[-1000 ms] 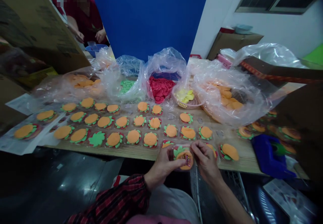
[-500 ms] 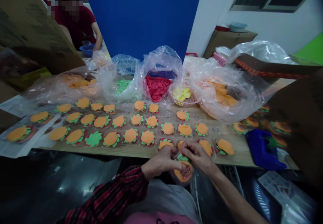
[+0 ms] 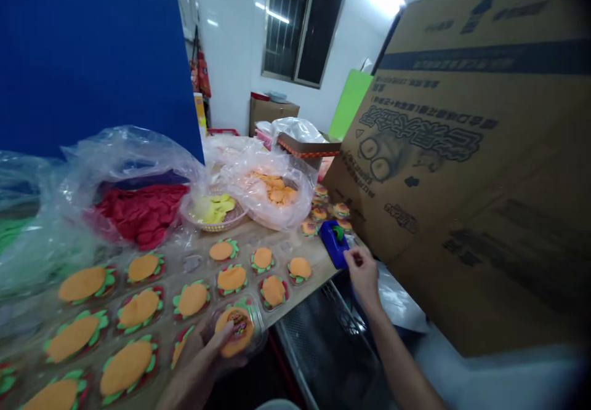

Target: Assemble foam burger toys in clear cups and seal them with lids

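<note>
A clear plastic box with an orange burger-like piece and a printed label (image 3: 241,330) is held in my left hand (image 3: 205,348), thumb on its top, at the table's front edge. My right hand (image 3: 363,268) is closed at the near end of the blue tape dispenser (image 3: 333,244), fingertips pinched; whatever is between them is too small to make out. Rows of open boxes with orange discs over green and red layers (image 3: 191,299) cover the table left of the dispenser. Several labelled burger pieces (image 3: 318,213) sit behind it.
Plastic bags of red pieces (image 3: 143,213) and orange pieces (image 3: 277,191) stand behind the rows, with a basket of yellow pieces (image 3: 219,210) between them. A large cardboard box (image 3: 462,170) rises at the right. A blue panel (image 3: 92,59) stands at the back left.
The view has turned right. My right hand has left the held box and reached over to the tape dispenser. My left hand still holds the labelled box.
</note>
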The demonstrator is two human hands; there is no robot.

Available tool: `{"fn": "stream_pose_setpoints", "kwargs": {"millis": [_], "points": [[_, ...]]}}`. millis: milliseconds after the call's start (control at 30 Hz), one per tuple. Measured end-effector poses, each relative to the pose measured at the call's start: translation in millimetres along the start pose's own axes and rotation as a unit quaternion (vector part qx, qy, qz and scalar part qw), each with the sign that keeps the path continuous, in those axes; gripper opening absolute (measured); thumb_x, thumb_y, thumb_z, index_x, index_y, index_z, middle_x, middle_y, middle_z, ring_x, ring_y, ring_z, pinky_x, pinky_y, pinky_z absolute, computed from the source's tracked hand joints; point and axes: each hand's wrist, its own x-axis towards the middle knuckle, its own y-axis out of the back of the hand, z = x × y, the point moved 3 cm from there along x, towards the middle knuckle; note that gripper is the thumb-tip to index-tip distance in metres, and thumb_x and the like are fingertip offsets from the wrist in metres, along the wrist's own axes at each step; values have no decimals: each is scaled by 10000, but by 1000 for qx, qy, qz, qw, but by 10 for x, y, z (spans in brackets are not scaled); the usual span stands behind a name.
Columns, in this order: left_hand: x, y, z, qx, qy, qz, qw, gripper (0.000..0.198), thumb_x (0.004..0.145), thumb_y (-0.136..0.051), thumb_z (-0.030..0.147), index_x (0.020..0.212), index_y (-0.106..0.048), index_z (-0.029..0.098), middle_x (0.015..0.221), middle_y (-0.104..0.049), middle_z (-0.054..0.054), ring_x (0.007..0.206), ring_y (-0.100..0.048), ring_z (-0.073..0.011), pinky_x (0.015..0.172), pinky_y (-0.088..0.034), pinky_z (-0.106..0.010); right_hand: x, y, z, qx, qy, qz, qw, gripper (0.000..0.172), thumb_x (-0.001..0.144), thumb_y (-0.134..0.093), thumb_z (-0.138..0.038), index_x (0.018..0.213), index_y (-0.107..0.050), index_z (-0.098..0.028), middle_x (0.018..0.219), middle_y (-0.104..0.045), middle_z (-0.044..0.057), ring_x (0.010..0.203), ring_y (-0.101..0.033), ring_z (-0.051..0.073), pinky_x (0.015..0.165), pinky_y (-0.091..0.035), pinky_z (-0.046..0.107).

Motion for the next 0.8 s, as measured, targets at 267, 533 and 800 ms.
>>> {"fn": "stream_pose_setpoints", "kwargs": {"millis": [267,533,800], "points": [[56,-28,-90,-126,28,40,991,433,579,-766,343,969,-629,215,968,-690,-27,820,-659,-255,611,-540,-348,482,61,578,6,-73,-63,995,165,499,-649,-332,485,-635,-168,521,-595,18,546,-514,169,578,-389,286],[120,42,-90,-160,13,94,983,336,611,-754,290,915,-656,185,1025,-673,-49,918,-636,-245,692,-547,-349,234,-49,629,136,-163,52,976,355,462,-673,-481,576,-605,-152,610,-588,19,526,-525,137,490,-472,287],[256,25,-27,-202,-8,86,976,321,621,-757,269,911,-666,165,1003,-678,-74,894,-641,-245,713,-544,-381,-46,-126,1140,251,-184,127,942,360,361,-776,-399,543,-598,-145,604,-558,-22,549,-534,109,518,-526,263]]}}
